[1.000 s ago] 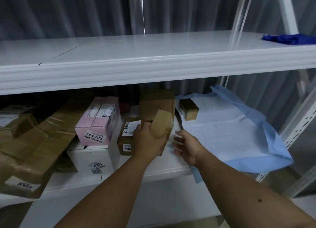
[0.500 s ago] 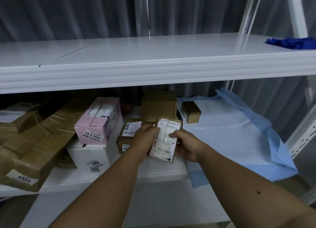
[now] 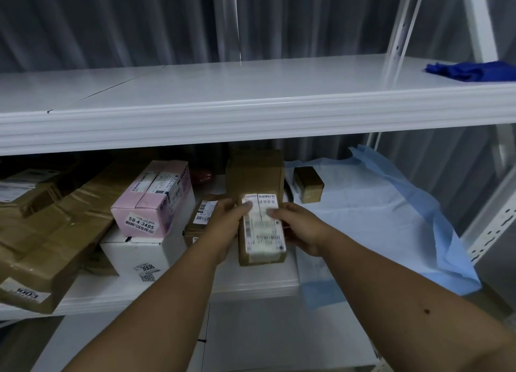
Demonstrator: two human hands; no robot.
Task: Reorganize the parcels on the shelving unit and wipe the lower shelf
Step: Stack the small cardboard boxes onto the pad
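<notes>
Two hands hold one small brown parcel (image 3: 262, 229) between them, label side up, just above the front part of the lower shelf (image 3: 251, 288). The left hand (image 3: 226, 226) grips its left long edge with the thumb laid over the white shipping label, and the right hand (image 3: 301, 229) grips the right edge the same way. The parcel's long axis runs away from the person, toward the taller brown box (image 3: 255, 173) standing directly behind it. Neither hand is nearer; the parcel sits squarely between them.

Left of it lie a small labelled box (image 3: 202, 218), a pink carton (image 3: 153, 201) stacked on a white box (image 3: 139, 256), and large taped cartons (image 3: 53, 232). To the right a blue sheet (image 3: 377, 218) covers the shelf, with a little brown box (image 3: 308, 189) at its back corner. Setting the parcel down probably means pushing it straight forward or carrying it right onto the sheet.
</notes>
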